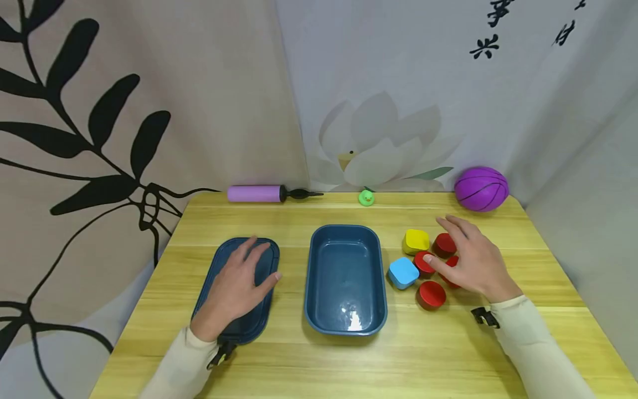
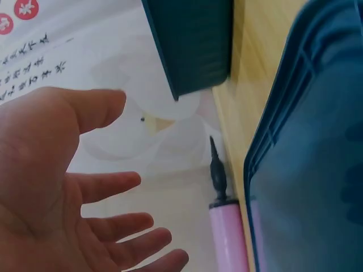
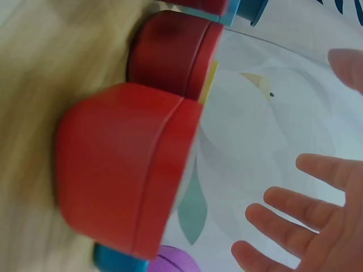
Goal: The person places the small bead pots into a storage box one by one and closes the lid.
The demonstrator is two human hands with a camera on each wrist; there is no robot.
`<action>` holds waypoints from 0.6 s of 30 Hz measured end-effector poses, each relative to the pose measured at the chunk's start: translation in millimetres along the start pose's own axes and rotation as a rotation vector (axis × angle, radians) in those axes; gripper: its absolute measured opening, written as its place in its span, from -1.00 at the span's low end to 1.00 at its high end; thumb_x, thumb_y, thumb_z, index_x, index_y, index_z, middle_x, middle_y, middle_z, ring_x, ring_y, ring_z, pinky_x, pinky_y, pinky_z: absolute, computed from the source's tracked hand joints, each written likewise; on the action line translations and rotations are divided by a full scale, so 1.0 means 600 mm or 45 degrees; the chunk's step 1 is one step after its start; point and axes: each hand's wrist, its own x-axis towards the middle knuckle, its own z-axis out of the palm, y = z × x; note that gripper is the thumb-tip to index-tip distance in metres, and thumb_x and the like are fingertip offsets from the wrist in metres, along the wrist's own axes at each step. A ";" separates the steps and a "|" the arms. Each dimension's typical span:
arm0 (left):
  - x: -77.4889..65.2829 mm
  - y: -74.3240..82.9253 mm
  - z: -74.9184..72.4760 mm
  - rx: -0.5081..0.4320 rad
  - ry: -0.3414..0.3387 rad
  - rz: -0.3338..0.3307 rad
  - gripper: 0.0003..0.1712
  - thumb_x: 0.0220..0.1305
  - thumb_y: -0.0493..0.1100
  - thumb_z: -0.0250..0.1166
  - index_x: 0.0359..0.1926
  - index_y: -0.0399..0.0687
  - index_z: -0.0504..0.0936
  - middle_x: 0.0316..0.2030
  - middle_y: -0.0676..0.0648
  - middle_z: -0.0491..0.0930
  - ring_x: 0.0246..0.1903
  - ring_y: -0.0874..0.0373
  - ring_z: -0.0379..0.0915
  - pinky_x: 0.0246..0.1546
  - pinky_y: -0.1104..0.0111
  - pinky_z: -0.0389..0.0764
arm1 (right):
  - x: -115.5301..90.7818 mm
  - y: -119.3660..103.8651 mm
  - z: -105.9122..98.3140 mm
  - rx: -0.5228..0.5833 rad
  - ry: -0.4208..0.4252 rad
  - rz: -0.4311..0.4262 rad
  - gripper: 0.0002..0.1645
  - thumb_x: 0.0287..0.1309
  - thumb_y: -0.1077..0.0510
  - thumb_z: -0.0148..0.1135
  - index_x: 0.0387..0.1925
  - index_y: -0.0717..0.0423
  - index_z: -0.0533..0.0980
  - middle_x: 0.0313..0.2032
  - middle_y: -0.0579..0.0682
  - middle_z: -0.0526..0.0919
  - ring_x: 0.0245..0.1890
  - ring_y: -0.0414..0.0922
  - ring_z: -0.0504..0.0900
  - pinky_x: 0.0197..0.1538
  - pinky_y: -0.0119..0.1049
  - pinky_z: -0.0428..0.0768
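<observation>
R grip (image 1: 471, 266): released, fingers spread, nothing in it. Key relation, I'd judge: the loose pcs lie on the thumb side of R grip, approx 9 o'clock from it (12 = far edge of counter (image 1: 299, 368)). Four red pcs (image 1: 431, 295) are closest, one partly under the hand in head view, one off at approx 8; yellow pc (image 1: 416, 242) approx 10, blue pc (image 1: 403, 273) approx 9, nearest the bin (image 1: 345, 280). R wrist view shows air btwn fingers and the nearest red pc, so no touch there.

Pcs are squat, no clear long axis; bin's runs 12–6. Bin sits btwn the two hands: 9 o'clock from R grip w/ pcs in btwn, approx 3 from L grip (image 1: 239, 288).

L grip also released, fingers apart, above the dark-blue lid (image 1: 251, 321), whose long axis tilts approx 1–7. L wrist view shows a gap there too. R grip is clearly nearer the pcs; L nearer lid, and a bit nearer bin.
</observation>
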 end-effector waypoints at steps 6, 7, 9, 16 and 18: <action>-0.002 0.010 0.013 -0.185 -0.001 -0.010 -0.23 0.44 0.15 0.38 0.52 -0.04 0.41 0.53 -0.29 0.30 0.41 -0.32 0.38 0.21 -0.26 0.55 | -0.009 0.023 0.002 0.113 -0.018 0.066 -0.02 0.25 -0.29 0.41 0.55 0.05 0.34 0.49 0.25 0.37 0.45 0.28 0.37 0.18 0.46 0.52; -0.003 0.011 0.015 -0.222 -0.002 -0.006 -0.24 0.44 0.13 0.39 0.52 -0.05 0.42 0.52 -0.29 0.32 0.37 -0.31 0.43 0.19 -0.23 0.57 | -0.011 0.028 0.002 0.136 -0.016 0.077 -0.04 0.26 -0.27 0.41 0.54 0.06 0.35 0.49 0.24 0.38 0.45 0.28 0.37 0.20 0.46 0.51; -0.004 0.014 0.020 -0.297 -0.002 -0.001 -0.27 0.44 0.09 0.40 0.50 -0.05 0.44 0.49 -0.28 0.37 0.26 -0.27 0.53 0.13 -0.16 0.62 | -0.014 0.038 0.003 0.174 -0.012 0.093 -0.07 0.27 -0.24 0.43 0.51 0.09 0.37 0.47 0.24 0.40 0.43 0.28 0.39 0.24 0.46 0.48; -0.008 0.024 0.037 -0.602 -0.079 -0.027 -0.34 0.46 0.03 0.40 0.47 -0.03 0.45 0.33 -0.20 0.52 0.27 -0.16 0.53 0.14 0.02 0.70 | -0.024 0.077 0.012 0.272 0.014 0.158 -0.24 0.32 -0.14 0.41 0.41 0.12 0.46 0.38 0.27 0.49 0.35 0.33 0.44 0.29 0.46 0.38; -0.008 0.027 0.040 -0.710 -0.103 -0.045 -0.35 0.47 0.00 0.40 0.46 -0.05 0.46 0.31 -0.21 0.53 0.28 -0.18 0.54 0.13 0.04 0.71 | -0.025 0.088 0.018 0.311 0.056 0.167 -0.30 0.33 -0.07 0.41 0.38 0.15 0.49 0.33 0.27 0.53 0.31 0.32 0.47 0.25 0.44 0.41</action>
